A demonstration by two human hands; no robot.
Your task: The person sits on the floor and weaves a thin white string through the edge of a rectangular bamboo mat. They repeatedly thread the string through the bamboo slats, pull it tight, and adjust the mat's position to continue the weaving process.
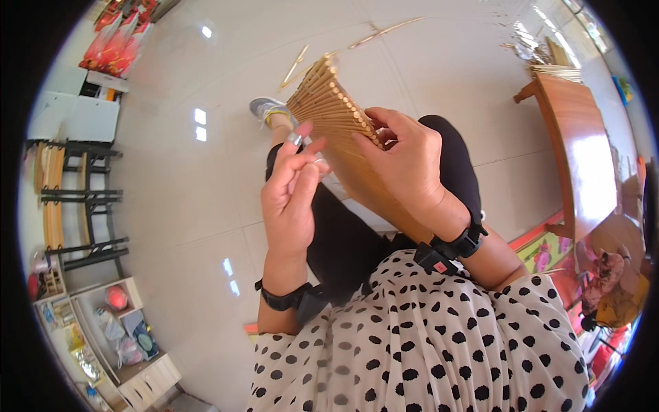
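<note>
A mat of narrow bamboo sticks (326, 106) stands raised between my legs, its cut ends along the right edge, with a smooth tan strip running down toward my waist. My right hand (401, 161) grips that edge, fingers curled around it. Just left of the mat is my left hand (292, 189), with a silver band (294, 137) on a raised finger and the other fingers bent toward the thumb; whatever they pinch is too small to make out. My legs in black trousers and a grey shoe (268, 108) lie beyond.
Loose sticks (388, 31) lie on the tiled floor ahead. A wooden table (573, 144) bearing stick bundles is at the right, above cluttered bags and cloth (607, 275). Dark folded frames (82, 194), red packages (110, 48) and open cubbies with goods (117, 323) line the left.
</note>
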